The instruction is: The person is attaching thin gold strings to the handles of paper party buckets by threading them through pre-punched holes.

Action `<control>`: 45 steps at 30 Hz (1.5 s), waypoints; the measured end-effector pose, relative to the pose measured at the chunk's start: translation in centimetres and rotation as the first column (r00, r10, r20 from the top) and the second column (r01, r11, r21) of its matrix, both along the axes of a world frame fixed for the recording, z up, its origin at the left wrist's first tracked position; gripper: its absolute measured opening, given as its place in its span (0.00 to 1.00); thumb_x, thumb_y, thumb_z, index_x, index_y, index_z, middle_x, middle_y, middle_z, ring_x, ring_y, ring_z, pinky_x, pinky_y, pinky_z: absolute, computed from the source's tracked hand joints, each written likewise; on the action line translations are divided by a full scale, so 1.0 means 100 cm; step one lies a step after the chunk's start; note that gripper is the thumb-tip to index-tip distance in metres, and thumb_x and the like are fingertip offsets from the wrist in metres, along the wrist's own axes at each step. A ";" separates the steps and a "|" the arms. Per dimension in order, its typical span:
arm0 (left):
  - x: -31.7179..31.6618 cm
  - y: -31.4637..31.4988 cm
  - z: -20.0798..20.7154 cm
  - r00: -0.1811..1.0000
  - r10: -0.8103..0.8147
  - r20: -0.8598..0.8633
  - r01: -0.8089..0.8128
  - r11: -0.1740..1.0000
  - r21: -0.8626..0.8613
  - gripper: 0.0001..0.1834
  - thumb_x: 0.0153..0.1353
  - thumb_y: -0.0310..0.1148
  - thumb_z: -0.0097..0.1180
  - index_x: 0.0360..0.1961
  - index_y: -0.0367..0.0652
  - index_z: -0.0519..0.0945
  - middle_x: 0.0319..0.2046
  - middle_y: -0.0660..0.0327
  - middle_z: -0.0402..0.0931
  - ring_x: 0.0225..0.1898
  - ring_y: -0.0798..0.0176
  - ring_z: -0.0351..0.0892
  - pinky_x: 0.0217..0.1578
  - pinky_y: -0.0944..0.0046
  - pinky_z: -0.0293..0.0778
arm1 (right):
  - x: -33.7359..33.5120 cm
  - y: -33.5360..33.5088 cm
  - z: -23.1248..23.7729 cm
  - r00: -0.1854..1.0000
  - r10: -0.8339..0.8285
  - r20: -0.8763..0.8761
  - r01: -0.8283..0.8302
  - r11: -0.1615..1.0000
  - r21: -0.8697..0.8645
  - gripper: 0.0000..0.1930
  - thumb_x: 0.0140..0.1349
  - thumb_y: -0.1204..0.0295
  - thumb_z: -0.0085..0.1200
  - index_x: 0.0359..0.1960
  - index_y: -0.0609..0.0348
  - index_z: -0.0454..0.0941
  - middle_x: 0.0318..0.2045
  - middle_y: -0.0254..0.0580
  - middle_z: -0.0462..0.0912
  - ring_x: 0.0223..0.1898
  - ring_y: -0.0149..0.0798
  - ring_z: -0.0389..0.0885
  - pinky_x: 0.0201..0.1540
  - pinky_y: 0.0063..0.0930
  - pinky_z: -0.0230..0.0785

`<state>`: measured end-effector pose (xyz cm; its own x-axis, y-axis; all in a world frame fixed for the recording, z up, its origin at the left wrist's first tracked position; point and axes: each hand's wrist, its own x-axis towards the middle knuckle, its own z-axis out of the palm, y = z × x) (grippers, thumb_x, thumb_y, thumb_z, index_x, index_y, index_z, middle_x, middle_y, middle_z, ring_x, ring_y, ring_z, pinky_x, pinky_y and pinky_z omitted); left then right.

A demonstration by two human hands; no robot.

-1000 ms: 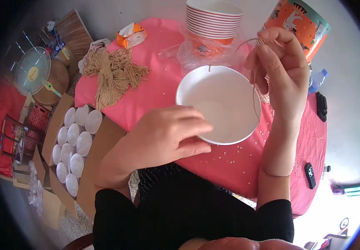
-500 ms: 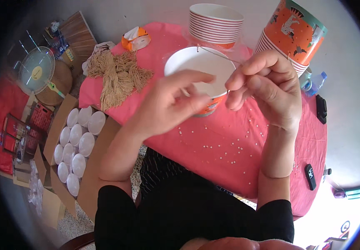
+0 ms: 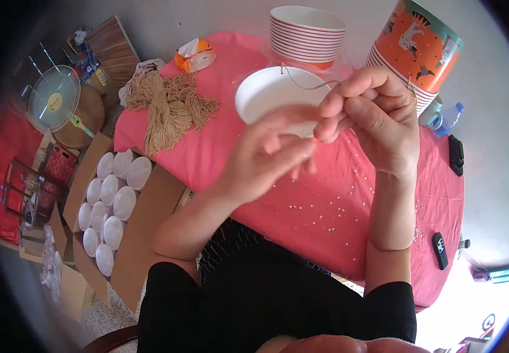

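Observation:
A white-lined paper bucket (image 3: 255,94) stands on the table in front of me, its outer side mostly hidden by my hands. From a hole at its far rim a thin tan cord (image 3: 303,87) runs across to my right hand (image 3: 381,117). The right thumb and fingers are pinched together on this cord. My left hand (image 3: 263,154) hovers at the bucket's near side, slightly blurred, with thumb and fingers apart. Its thumb tip is close to the right fingertips; whether they touch, I cannot tell.
Bucket stacks, one white-topped (image 3: 307,35) and one orange printed (image 3: 416,50), stand behind. A bundle of tan cords (image 3: 172,112) lies left on the pink tablecloth (image 3: 219,56). Small white discs (image 3: 331,213) are scattered about. A carton of clear cups (image 3: 110,194) is lower left; a remote (image 3: 440,250) right.
My left hand has moved right and slightly down toward the right fingertips. The right hand stays pinched and has shifted slightly left; the cord now sags more.

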<state>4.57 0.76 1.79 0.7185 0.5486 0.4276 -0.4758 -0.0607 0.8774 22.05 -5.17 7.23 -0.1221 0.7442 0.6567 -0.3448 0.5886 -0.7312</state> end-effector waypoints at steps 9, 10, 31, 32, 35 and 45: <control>0.005 -0.013 -0.023 0.994 -0.104 -0.015 0.094 0.942 -0.321 0.14 0.70 0.36 0.48 0.48 0.37 0.77 0.35 0.55 0.79 0.25 0.70 0.74 0.20 0.74 0.69 | 0.025 0.008 0.000 0.997 -0.058 -0.049 0.058 0.998 0.000 0.07 0.68 0.80 0.43 0.45 0.68 0.72 0.37 0.55 0.83 0.34 0.42 0.85 0.38 0.31 0.81; 0.006 -0.013 -0.025 0.995 -0.101 -0.016 0.091 0.942 -0.324 0.14 0.70 0.36 0.48 0.48 0.37 0.77 0.35 0.55 0.79 0.25 0.70 0.74 0.20 0.74 0.69 | 0.022 0.006 0.000 0.997 -0.056 -0.050 0.056 0.998 -0.003 0.07 0.68 0.80 0.43 0.45 0.68 0.72 0.37 0.55 0.83 0.34 0.42 0.85 0.38 0.31 0.81; -0.027 0.011 -0.026 0.868 0.481 -0.126 -0.439 0.861 0.257 0.09 0.64 0.25 0.56 0.44 0.34 0.78 0.27 0.65 0.77 0.27 0.79 0.73 0.27 0.78 0.68 | -0.003 0.020 -0.022 0.329 -0.750 0.573 0.622 0.629 0.466 0.22 0.55 0.82 0.57 0.54 0.60 0.72 0.41 0.42 0.78 0.25 0.28 0.75 0.27 0.25 0.69; -0.028 0.011 -0.027 0.879 0.461 -0.118 -0.424 0.872 0.246 0.10 0.65 0.24 0.55 0.46 0.35 0.75 0.27 0.65 0.76 0.27 0.79 0.73 0.28 0.78 0.69 | -0.013 0.011 -0.019 0.500 -0.574 0.649 0.565 0.784 0.257 0.22 0.57 0.82 0.56 0.55 0.61 0.71 0.42 0.41 0.79 0.26 0.27 0.76 0.27 0.23 0.70; -0.027 0.004 -0.025 0.913 0.405 -0.046 -0.391 0.903 0.179 0.13 0.65 0.21 0.53 0.50 0.36 0.69 0.29 0.64 0.76 0.28 0.77 0.74 0.29 0.77 0.70 | -0.024 0.004 -0.017 0.752 -0.226 0.620 0.341 0.937 -0.073 0.21 0.61 0.82 0.54 0.57 0.63 0.70 0.42 0.40 0.80 0.30 0.26 0.80 0.29 0.19 0.73; -0.030 0.004 -0.020 0.919 0.392 -0.043 -0.376 0.904 0.203 0.16 0.64 0.19 0.52 0.51 0.35 0.65 0.32 0.61 0.75 0.31 0.74 0.74 0.34 0.75 0.71 | -0.019 0.016 -0.028 0.679 -0.253 0.689 0.300 0.952 0.054 0.05 0.59 0.81 0.57 0.37 0.64 0.79 0.26 0.33 0.79 0.28 0.25 0.77 0.31 0.19 0.69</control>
